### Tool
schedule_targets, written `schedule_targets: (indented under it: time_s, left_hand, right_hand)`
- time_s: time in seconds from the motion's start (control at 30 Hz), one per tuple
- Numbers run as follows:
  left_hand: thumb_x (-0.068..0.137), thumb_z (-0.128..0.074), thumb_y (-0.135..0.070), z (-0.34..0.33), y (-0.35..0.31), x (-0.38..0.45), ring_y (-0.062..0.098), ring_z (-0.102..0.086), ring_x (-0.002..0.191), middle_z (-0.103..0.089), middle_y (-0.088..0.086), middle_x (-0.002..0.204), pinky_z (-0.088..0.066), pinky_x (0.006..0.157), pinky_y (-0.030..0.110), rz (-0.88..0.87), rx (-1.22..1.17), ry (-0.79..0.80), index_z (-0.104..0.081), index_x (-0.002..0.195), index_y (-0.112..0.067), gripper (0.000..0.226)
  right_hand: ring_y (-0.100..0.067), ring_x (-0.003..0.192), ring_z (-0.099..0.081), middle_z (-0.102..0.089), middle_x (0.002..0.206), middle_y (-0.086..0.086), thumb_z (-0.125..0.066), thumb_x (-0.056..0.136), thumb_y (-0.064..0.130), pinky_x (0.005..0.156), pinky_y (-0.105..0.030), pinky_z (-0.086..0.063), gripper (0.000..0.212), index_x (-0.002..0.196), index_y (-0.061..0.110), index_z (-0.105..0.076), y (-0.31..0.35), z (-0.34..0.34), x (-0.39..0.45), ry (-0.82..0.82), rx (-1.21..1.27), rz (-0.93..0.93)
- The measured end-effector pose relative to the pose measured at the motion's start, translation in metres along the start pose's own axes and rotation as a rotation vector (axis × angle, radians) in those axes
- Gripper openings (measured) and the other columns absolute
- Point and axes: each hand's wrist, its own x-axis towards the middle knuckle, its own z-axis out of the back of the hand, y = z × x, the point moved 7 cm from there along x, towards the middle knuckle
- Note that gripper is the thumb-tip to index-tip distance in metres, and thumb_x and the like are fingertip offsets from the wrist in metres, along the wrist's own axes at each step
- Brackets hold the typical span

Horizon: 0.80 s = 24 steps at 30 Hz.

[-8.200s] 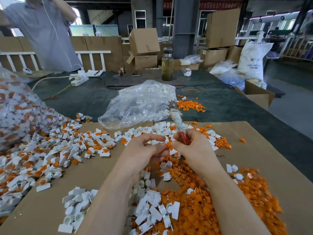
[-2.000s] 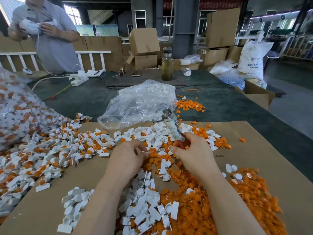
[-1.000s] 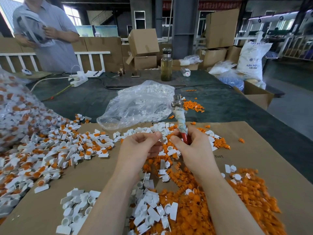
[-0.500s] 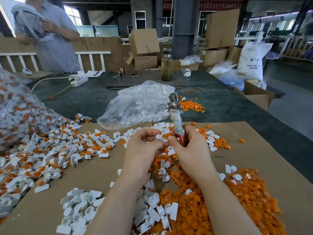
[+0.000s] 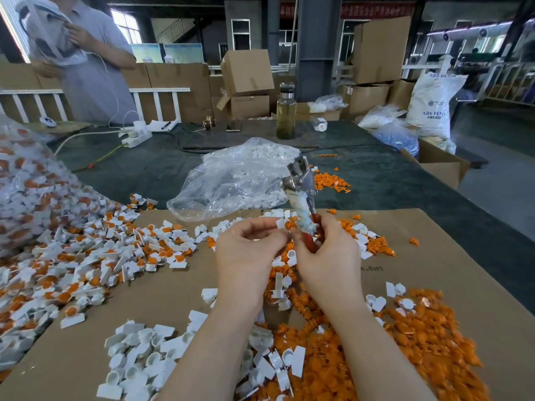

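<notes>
My right hand grips a pair of pliers by their red handles, the metal jaws pointing up and one handle wrapped in pale cloth. My left hand pinches a small white plastic cap with an orange insert right beside the wrapped handle. Both hands hover over a cardboard sheet. Loose white caps lie near me on the left and orange inserts on the right.
Assembled white-and-orange pieces spread across the left, beside a full clear bag. A clear bag of white caps lies beyond the cardboard. A glass bottle, a power strip and boxes stand farther back. A person stands at far left.
My left hand dipped into the pile two seconds ago, then rose with a cap and met the right hand. The pliers tipped more upright. The far person keeps handling a white object.
</notes>
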Motion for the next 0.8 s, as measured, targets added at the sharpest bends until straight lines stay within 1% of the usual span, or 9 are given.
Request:
schedule_targets:
  time_s: [0.07,0.1,0.17,0.23,0.4,0.53,0.63,0.67,0.8]
  left_hand:
    - [0.076,-0.081,-0.002,0.0,-0.003,-0.002,0.023,-0.074,0.079,-0.075,0.004,0.077,-0.061,0.076,0.032,-0.042,0.034,-0.02,-0.077,0.082,-0.017,0.017]
    - [0.076,-0.081,-0.004,0.0,-0.004,-0.003,0.021,-0.073,0.077,-0.075,0.002,0.076,-0.061,0.072,0.028,-0.071,0.06,-0.027,-0.077,0.081,-0.019,0.016]
    - [0.076,-0.081,-0.005,-0.001,-0.008,-0.005,0.009,-0.07,0.069,-0.074,-0.003,0.074,-0.055,0.062,0.017,-0.116,0.095,-0.033,-0.077,0.08,-0.021,0.016]
    - [0.076,-0.082,-0.006,-0.003,-0.011,-0.007,0.0,-0.067,0.063,-0.074,-0.008,0.073,-0.05,0.056,0.01,-0.152,0.118,-0.027,-0.077,0.08,-0.02,0.016]
    - [0.076,-0.083,-0.01,-0.004,-0.015,-0.009,0.0,-0.068,0.064,-0.073,-0.015,0.073,-0.05,0.057,0.01,-0.23,0.194,-0.016,-0.076,0.079,-0.024,0.015]
    - [0.076,-0.083,-0.012,-0.003,-0.012,-0.008,0.001,-0.069,0.064,-0.073,-0.014,0.073,-0.051,0.057,0.012,-0.222,0.226,-0.021,-0.076,0.079,-0.025,0.015]
    - [0.076,-0.082,-0.012,-0.002,-0.01,-0.005,0.0,-0.068,0.064,-0.072,-0.015,0.073,-0.05,0.056,0.011,-0.205,0.238,-0.025,-0.074,0.078,-0.027,0.016]
    - [0.076,-0.082,-0.013,-0.001,-0.01,-0.005,0.0,-0.067,0.064,-0.071,-0.017,0.073,-0.049,0.056,0.01,-0.202,0.243,-0.028,-0.074,0.077,-0.027,0.017]
    - [0.077,-0.083,-0.017,0.001,-0.011,-0.003,-0.003,-0.063,0.063,-0.07,-0.021,0.073,-0.046,0.054,0.007,-0.195,0.249,-0.033,-0.072,0.077,-0.027,0.015]
  right_hand:
    - [0.003,0.075,-0.061,-0.058,0.077,0.026,-0.071,0.088,0.029,0.065,-0.021,-0.05,0.025,0.09,0.042,-0.049,0.001,0.0,0.0,0.003,0.009,0.001]
    - [0.003,0.076,-0.061,-0.058,0.076,0.025,-0.07,0.088,0.03,0.063,-0.017,-0.047,0.023,0.09,0.041,-0.05,0.001,0.0,0.0,0.007,0.018,-0.004]
    - [0.007,0.08,-0.06,-0.06,0.075,0.023,-0.069,0.09,0.03,0.058,-0.01,-0.042,0.017,0.092,0.036,-0.053,-0.001,0.0,0.001,0.014,0.049,-0.03]
    - [0.01,0.078,-0.059,-0.061,0.074,0.02,-0.068,0.09,0.029,0.057,-0.007,-0.042,0.013,0.094,0.032,-0.056,-0.005,0.0,0.002,0.021,0.094,-0.065]
    - [0.009,0.066,-0.058,-0.059,0.066,0.017,-0.069,0.09,0.027,0.054,-0.006,-0.04,0.008,0.09,0.025,-0.061,-0.007,-0.001,0.004,0.04,0.152,-0.091]
    - [0.002,0.066,-0.059,-0.061,0.064,0.015,-0.069,0.089,0.028,0.053,-0.012,-0.04,0.009,0.084,0.026,-0.062,-0.008,-0.001,0.006,0.093,0.149,-0.087]
    - [0.006,0.061,-0.055,-0.059,0.064,0.028,-0.068,0.09,0.022,0.053,-0.009,-0.04,0.02,0.075,0.031,-0.056,-0.007,-0.004,0.006,0.164,0.167,-0.081]
    - [0.006,0.059,-0.054,-0.058,0.063,0.029,-0.067,0.09,0.02,0.052,-0.009,-0.04,0.023,0.073,0.031,-0.055,-0.007,-0.005,0.006,0.186,0.174,-0.084]
    - [0.001,0.053,-0.049,-0.055,0.057,0.023,-0.064,0.09,0.015,0.05,-0.011,-0.039,0.024,0.072,0.028,-0.055,-0.009,-0.008,0.006,0.25,0.207,-0.102]
